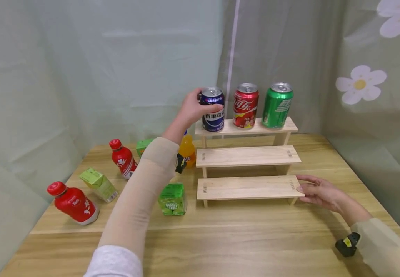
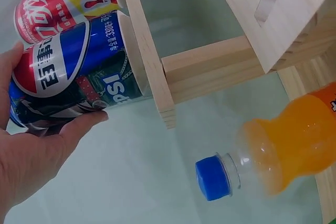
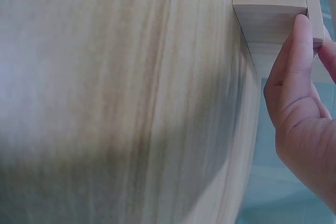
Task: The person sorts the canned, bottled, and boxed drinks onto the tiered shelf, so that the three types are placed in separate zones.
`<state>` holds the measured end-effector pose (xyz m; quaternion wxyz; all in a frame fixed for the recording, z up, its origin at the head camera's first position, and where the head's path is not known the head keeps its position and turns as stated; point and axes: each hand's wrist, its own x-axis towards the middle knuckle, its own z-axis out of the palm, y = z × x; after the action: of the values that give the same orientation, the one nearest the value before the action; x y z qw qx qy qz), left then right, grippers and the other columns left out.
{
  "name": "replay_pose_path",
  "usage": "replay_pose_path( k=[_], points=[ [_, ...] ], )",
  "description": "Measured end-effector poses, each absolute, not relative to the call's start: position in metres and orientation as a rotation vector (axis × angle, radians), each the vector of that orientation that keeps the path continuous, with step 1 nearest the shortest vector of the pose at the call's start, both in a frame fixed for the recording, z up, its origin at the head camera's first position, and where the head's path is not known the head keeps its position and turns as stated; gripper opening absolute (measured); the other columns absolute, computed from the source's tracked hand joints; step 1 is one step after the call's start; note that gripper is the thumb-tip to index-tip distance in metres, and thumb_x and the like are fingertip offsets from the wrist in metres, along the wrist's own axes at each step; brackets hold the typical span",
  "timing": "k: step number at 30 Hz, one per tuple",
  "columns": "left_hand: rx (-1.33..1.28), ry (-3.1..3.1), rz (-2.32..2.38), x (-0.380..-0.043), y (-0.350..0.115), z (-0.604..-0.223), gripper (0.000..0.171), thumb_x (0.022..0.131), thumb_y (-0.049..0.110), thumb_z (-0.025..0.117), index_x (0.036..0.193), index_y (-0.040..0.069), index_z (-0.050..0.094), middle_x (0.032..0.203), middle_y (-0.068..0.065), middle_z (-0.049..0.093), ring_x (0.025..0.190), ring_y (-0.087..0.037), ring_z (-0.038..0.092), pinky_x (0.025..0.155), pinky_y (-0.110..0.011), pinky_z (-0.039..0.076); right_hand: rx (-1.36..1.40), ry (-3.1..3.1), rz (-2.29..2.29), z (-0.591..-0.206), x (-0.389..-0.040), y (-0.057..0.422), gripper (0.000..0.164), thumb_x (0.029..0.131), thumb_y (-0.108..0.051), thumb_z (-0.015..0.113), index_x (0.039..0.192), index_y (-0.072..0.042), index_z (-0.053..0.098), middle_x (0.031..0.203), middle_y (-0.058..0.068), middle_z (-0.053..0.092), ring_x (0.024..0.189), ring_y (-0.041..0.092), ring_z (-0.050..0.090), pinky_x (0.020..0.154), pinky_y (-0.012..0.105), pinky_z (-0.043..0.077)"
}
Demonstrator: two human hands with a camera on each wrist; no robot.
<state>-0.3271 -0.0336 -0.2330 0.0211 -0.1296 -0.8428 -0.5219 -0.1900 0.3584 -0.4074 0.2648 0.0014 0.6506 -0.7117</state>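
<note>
On the top tier of a three-step wooden rack [image 1: 248, 156] stands a blue Pepsi can [image 1: 213, 121]. My left hand [image 1: 194, 109] grips that can around its upper part, thumb across the front; the left wrist view shows the can's base [image 2: 134, 51] against the top board. A red cola can [image 1: 246, 107] and a green can [image 1: 278, 107] stand to its right on the same board. My right hand [image 1: 322, 194] pinches the right end of the lowest board, thumb on top and fingers beneath; in the right wrist view its fingers [image 3: 298, 72] touch the board's underside.
Left of the rack are an orange drink bottle [image 1: 187, 150], a green carton [image 1: 173, 200], a partly hidden green box [image 1: 144, 146], a pale green carton [image 1: 98, 184] and two red bottles [image 1: 76, 204], all on the wooden table [image 1: 241, 242]. A curtain [image 1: 144, 69] hangs behind.
</note>
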Motion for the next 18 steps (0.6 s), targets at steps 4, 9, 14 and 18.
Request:
replay_pose_path(
  k=[4,9,14,18],
  points=[
    [-0.417,-2.639,-1.593,-0.326,-0.033,-0.232,0.08,0.078,0.032,0.078,0.143,0.01,0.036,0.136,-0.011,0.05,0.122,-0.025,0.051,0.101,-0.041,0.045,-0.006,1.76,-1.927,-0.409,-0.189,0.359,0.03,0.094,-0.004,0.056,0.113,-0.027,0.05,0.102,0.001,0.062,0.093,0.014,0.065,0.082,0.028,0.056],
    [-0.441,-2.647,-1.618,-0.323,-0.037,-0.234,0.084,0.079,0.031,0.078,0.145,0.011,0.031,0.138,-0.012,0.047,0.125,-0.026,0.048,0.103,-0.042,0.043,-0.012,1.761,-1.927,-0.409,-0.188,0.356,0.033,0.094,-0.004,0.057,0.12,-0.024,0.049,0.104,0.001,0.061,0.093,0.014,0.065,0.082,0.029,0.056],
    [-0.417,-2.631,-1.63,-0.321,-0.041,-0.232,0.088,0.078,0.031,0.078,0.146,0.013,0.026,0.143,-0.012,0.041,0.13,-0.026,0.042,0.107,-0.043,0.04,-0.017,1.76,-1.93,-0.408,-0.189,0.355,0.033,0.094,-0.004,0.056,0.12,-0.024,0.048,0.104,0.001,0.061,0.094,0.014,0.065,0.083,0.028,0.056],
    [-0.395,-2.621,-1.61,-0.32,-0.047,-0.23,0.088,0.078,0.033,0.078,0.147,0.014,0.026,0.148,-0.011,0.036,0.136,-0.026,0.036,0.11,-0.043,0.035,-0.003,1.76,-1.937,-0.407,-0.189,0.357,0.031,0.094,-0.004,0.056,0.115,-0.027,0.051,0.103,0.001,0.062,0.093,0.013,0.065,0.082,0.029,0.056]
  ],
)
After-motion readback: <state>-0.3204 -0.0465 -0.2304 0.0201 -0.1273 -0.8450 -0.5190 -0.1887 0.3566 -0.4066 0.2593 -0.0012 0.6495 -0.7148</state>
